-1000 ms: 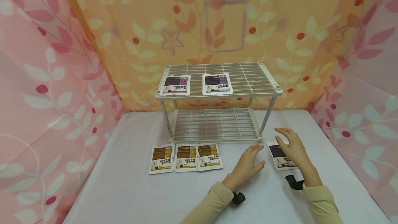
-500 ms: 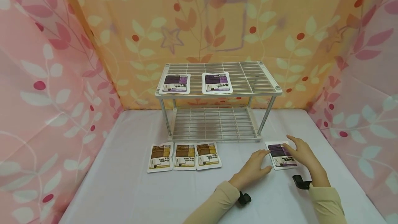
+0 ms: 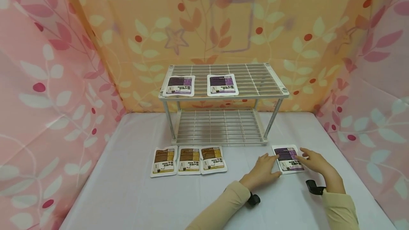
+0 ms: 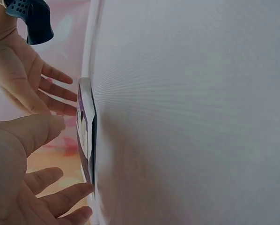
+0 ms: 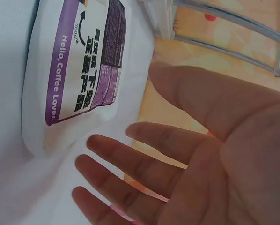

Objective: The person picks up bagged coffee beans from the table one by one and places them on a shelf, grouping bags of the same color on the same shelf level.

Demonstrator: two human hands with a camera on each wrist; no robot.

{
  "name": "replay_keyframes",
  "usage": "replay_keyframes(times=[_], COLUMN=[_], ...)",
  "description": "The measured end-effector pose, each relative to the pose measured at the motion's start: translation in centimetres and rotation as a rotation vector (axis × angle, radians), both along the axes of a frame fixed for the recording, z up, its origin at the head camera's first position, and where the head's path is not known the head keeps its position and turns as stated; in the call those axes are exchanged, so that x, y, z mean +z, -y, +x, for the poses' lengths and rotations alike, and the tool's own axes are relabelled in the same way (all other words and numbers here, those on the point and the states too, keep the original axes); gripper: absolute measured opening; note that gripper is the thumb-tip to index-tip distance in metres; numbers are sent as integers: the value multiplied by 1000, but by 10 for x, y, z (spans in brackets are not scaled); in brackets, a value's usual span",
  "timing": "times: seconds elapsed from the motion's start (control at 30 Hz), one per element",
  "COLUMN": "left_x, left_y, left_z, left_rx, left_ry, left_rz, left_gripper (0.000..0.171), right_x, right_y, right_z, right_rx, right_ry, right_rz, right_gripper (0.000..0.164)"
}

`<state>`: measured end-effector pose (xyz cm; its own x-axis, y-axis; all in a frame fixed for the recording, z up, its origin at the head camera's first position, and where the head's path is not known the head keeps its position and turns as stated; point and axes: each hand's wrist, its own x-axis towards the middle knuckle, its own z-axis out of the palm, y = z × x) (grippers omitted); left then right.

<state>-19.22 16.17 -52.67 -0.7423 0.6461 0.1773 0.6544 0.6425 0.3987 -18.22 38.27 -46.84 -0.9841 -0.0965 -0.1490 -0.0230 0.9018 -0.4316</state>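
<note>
A flat white coffee packet with a purple label point(image 3: 289, 159) lies on the table, right of the wire rack. My left hand point(image 3: 261, 170) is at its left edge, fingers spread and nearly straight; whether they touch the packet I cannot tell. At the right edge is my right hand point(image 3: 316, 162), its fingers relaxed and extended. In the right wrist view, the right hand point(image 5: 191, 154) has a gap between its fingertips and the packet point(image 5: 79, 70), which reads "Hello, Coffee Lover". From the left wrist, the packet point(image 4: 85, 126) appears edge-on between both hands.
The two-tier white wire rack point(image 3: 255, 81) stands at the back. On its top shelf lie two purple packets, one at the left point(image 3: 179, 86) and one nearer the middle point(image 3: 222, 85). Three brown-labelled packets point(image 3: 189, 160) lie side by side before the rack. Patterned cloth walls surround the table.
My right hand has moved off the purple packet to its right side, uncovering the label. My left hand has shifted right to the packet's left edge. The packets have stayed in place.
</note>
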Motion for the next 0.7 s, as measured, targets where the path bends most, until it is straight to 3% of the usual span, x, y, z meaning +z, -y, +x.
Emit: replay_keyframes(times=[0.2,0.7], left_x=[1,1], left_y=[-4,-11], left_z=[0,-1], left_rx=[34,17], left_ry=[58,60], left_rz=[-30,29], left_gripper=[60,57], right_x=[-1,2], right_y=[0,7], right_z=[1,5], right_rx=[-6,20], right_ry=[117,96], right_rz=[5,-30], right_gripper=[71,76])
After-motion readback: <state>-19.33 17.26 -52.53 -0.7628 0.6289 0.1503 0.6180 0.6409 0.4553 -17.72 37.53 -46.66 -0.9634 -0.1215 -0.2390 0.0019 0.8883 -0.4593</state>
